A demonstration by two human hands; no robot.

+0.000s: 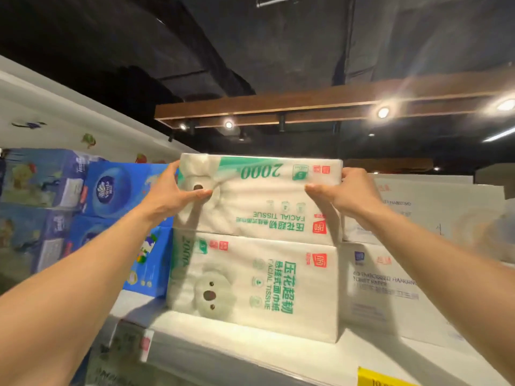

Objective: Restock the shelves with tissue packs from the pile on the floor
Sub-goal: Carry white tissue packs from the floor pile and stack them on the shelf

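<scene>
1. Cream, green-printed, plastic-wrapped tissue pack (259,196), at frame centre, sits atop a matching pack (250,285) on the white shelf (250,355).
2. The left hand (174,193) and right hand (351,195) grip its opposite ends.
3. Probably light, squashy and slick-filmed; end holds suit it.

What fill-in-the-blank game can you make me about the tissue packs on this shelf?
The left hand and right hand grip the top pack, whose big green number reads ____.
Its writing is upside ____.
Left of the lower pack stand Vinda boxes coloured ____.
Missing words: 2000; down; blue.
</scene>
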